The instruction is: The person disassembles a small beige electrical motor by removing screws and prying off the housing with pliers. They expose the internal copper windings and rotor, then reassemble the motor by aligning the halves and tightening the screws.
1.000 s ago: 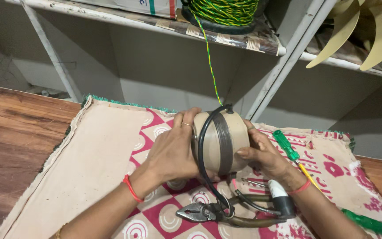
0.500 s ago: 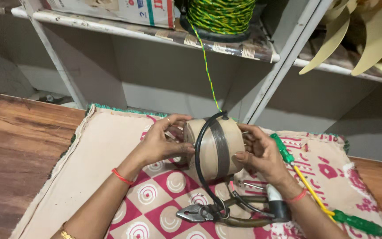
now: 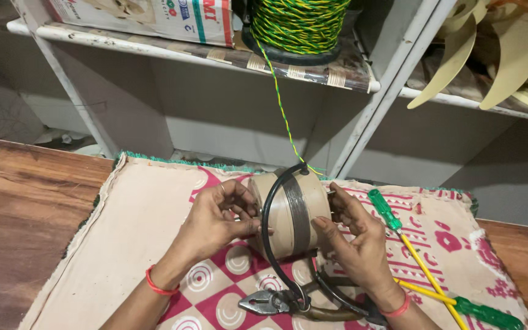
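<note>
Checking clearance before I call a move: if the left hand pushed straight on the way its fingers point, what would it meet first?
The left hand points right, straight into the beige round motor housing, which its fingertips already seem to touch. Nothing lies between.

Two hands are in view, the left hand (image 3: 218, 219) and the right hand (image 3: 357, 243), each with one red wristband. They share one beige motor (image 3: 289, 215) with one black bracket looped round it. Two screwdrivers lie on the mat (image 3: 123, 226), both green-handled with yellow shafts: one (image 3: 398, 229) near the right hand, one (image 3: 465, 307) by the mat's edge. One pair of pliers (image 3: 276, 302). One spool (image 3: 299, 25) of green-yellow wire. One box (image 3: 148, 17). One mat. At least three cream fan blades (image 3: 496, 55) show.
</note>
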